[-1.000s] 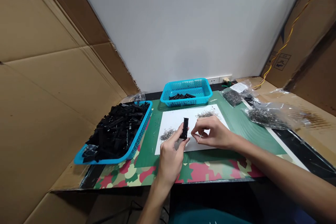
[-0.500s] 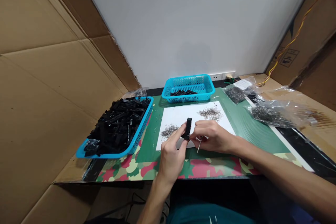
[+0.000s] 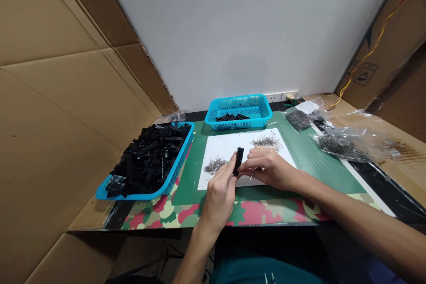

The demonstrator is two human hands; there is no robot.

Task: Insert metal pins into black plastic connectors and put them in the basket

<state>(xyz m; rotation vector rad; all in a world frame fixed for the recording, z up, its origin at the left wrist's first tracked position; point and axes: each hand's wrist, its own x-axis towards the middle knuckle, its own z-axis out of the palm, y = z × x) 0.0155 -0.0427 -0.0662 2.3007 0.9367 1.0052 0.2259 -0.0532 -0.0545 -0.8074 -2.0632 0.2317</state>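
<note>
My left hand [image 3: 220, 191] grips a black plastic part [image 3: 238, 160], which stands nearly upright above a white sheet [image 3: 219, 144]. Against the part's lower right side are the fingertips of my right hand [image 3: 266, 166], and a thin metal tool [image 3: 252, 175] sticks out below them. Small metal pieces lie in two heaps on the sheet, one heap [image 3: 215, 165] beside my left hand and the other heap [image 3: 267, 142] behind my right hand. What is between my right fingertips is too small to make out.
A blue basket [image 3: 181, 159] full of black parts is at the left. Another blue basket [image 3: 238, 123] with several black parts stands at the back. Two plastic bags of metal pieces [image 3: 297, 120] [image 3: 346, 144] lie at the right. Cardboard walls flank the table.
Both hands have shifted slightly up, and the black part has turned a little in my left hand. The thin tool has tilted more in my right hand.
</note>
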